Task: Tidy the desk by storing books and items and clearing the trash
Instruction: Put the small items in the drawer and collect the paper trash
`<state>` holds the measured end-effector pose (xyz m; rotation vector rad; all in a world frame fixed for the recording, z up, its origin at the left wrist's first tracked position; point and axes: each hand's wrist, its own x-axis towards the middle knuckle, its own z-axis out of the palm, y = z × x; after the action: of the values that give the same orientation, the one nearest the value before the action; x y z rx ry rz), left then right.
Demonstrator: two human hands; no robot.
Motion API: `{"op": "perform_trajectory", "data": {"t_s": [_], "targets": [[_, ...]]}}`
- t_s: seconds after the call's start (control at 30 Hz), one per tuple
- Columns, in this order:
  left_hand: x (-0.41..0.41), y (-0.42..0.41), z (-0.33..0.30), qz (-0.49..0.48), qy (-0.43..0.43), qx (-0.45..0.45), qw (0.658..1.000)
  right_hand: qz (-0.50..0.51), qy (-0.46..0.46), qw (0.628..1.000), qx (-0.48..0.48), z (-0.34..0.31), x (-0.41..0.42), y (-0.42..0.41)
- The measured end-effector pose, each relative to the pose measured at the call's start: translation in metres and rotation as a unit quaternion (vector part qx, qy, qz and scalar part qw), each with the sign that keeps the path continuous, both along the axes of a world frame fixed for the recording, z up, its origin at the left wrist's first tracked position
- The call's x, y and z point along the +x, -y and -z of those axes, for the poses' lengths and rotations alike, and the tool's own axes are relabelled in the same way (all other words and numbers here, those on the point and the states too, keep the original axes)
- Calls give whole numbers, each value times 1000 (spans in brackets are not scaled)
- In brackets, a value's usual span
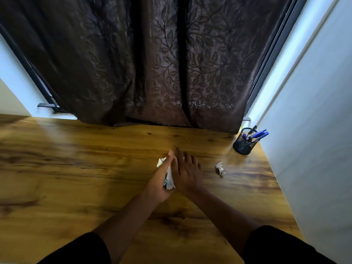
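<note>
Left hand: your left hand (162, 180) lies on its edge with the fingers straight, pressed against the left side of the crumpled paper (168, 179).
Right hand: your right hand (185, 173) lies palm-down, fingers spread and fairly straight, pressed against the paper's right side; neither hand visibly curls around it.
Crumpled paper: it sits between your two hands near the middle of the desk (76, 168); only a white corner at the top left and a strip between your palms show, the rest is covered.
Second scrap: a smaller paper scrap (220, 168) lies alone on the desk, to the right of your right hand and apart from it.
Pen holder: a black mesh pen holder (243, 142) stands at the far right corner with blue pens (258, 134) leaning out; how many you cannot tell.
Curtain: a dark leaf-patterned curtain (152, 60) hides the desk's back edge.
Blur: the desk's left side is smeared.
Sleeves: black sleeves (276, 248) are cut off by the bottom edge.
</note>
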<state>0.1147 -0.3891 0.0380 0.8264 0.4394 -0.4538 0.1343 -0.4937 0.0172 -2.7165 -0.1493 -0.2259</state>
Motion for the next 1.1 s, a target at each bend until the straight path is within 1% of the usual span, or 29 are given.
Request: {"op": "perform_trajectory", "data": {"t_s": [0.1,0.17,0.23,0.3,0.37,0.47,0.5,0.57,0.63,0.67,0.7,0.77,0.8,0.83,0.87,0.93,1.0,1.1], "targets": [[1,-3,-1,-21,8,31,999,-43,-19,999,-2,1,5,-5],[2,-9,0,-34,17,36,999,-85,-59,994,41,0,8,-7],[3,-13,-2,-34,17,20,999,-113,-92,988,61,-1,11,-9],[3,-18,-2,-33,14,-4,999,-126,-121,983,50,-8,14,-11],[6,-24,1,-35,12,-21,999,-115,-187,971,90,-15,14,-14],[14,-35,4,-31,7,-34,999,-112,-237,955,140,-22,18,-19],[16,-37,2,-26,-4,-17,1000,-123,-243,949,158,-23,18,-21],[21,-45,4,-20,-11,19,1000,-136,-248,928,245,-21,18,-28],[23,-60,11,-36,-6,51,998,-110,-236,910,324,-13,19,-34],[22,-68,14,-40,-1,61,997,-94,-230,910,333,-8,18,-35],[20,-74,13,-39,8,61,997,-81,-223,920,312,-6,18,-36],[17,-89,14,-61,11,31,998,-75,-218,956,181,-1,17,-32],[17,-95,16,-77,8,7,997,-87,-221,965,112,0,15,-30],[18,-101,19,-90,3,-11,996,-105,-224,967,65,2,12,-27],[20,-107,22,-98,1,-14,995,-126,-230,964,39,5,9,-25],[21,-116,27,-102,-4,-5,995,-171,-236,956,-31,12,0,-20],[19,-120,30,-96,-5,0,995,-216,-217,947,-92,21,-7,-17],[15,-120,33,-75,-3,5,997,-236,-169,951,-106,30,-12,-15]]}}
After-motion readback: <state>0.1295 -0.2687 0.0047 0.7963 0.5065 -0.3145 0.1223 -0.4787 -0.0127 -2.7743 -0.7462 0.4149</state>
